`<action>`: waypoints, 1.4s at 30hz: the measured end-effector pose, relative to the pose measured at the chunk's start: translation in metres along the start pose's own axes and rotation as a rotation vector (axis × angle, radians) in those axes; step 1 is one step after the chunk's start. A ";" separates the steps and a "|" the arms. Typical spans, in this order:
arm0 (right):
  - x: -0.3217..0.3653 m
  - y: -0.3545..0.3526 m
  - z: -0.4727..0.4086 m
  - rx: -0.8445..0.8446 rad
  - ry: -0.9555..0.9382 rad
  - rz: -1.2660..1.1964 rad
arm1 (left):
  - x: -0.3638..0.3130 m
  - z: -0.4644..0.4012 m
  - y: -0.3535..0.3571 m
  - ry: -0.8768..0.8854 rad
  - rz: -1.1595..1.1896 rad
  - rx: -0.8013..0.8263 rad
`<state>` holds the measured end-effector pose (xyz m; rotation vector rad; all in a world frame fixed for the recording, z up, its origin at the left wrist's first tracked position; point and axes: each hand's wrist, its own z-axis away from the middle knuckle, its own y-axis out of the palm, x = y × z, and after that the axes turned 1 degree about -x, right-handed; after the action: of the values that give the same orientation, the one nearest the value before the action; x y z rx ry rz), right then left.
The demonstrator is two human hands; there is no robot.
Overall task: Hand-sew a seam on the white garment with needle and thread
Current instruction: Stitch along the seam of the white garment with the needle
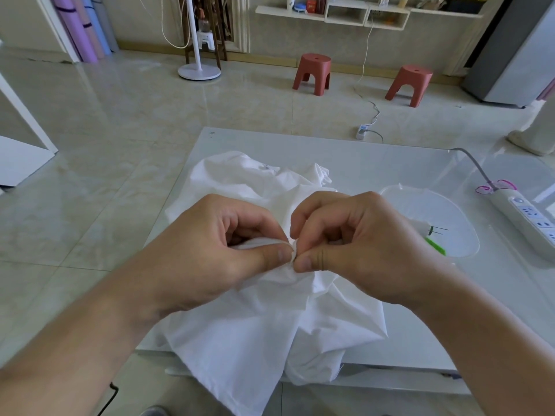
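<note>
Left hand [210,250] at mid-frame, fingers curled, thumb and forefinger pinching a raised fold of the white garment [255,325], grip clamped on the cloth. Just beside it, thumb tips almost touching, right hand [354,250] pinching the same fold likewise, grip clamped on the fabric; needle and thread too small to make out. Garment crumpled on the pale bench [375,157], near edge hanging over the front; farther right, a clear plastic container [456,223], then a power strip [528,217].
</note>
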<state>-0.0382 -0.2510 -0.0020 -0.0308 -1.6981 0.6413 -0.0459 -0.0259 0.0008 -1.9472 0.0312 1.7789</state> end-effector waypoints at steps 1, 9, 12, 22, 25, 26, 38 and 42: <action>0.000 0.000 0.000 -0.004 0.003 -0.003 | 0.000 0.000 0.000 0.001 0.009 -0.005; 0.000 -0.006 0.000 -0.006 -0.019 -0.058 | -0.004 0.000 -0.004 -0.027 0.147 -0.030; 0.002 -0.008 0.001 -0.004 0.006 -0.052 | -0.004 -0.001 -0.003 -0.037 0.174 -0.031; 0.007 -0.008 0.002 -0.096 0.067 -0.044 | -0.006 -0.001 0.002 -0.072 0.354 -0.054; 0.010 -0.002 0.003 -0.127 0.051 -0.096 | -0.007 0.000 0.005 -0.097 0.363 -0.050; 0.010 -0.001 0.003 -0.134 0.047 -0.106 | -0.007 0.000 0.006 -0.105 0.356 -0.058; 0.006 0.005 0.002 -0.252 0.049 -0.096 | -0.004 -0.004 0.009 -0.180 0.353 -0.137; 0.006 0.010 0.000 -0.294 0.042 -0.050 | -0.003 -0.005 0.011 -0.171 0.324 -0.149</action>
<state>-0.0430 -0.2405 -0.0008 -0.2076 -1.7339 0.3475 -0.0452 -0.0380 -0.0001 -1.9720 0.1688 2.2097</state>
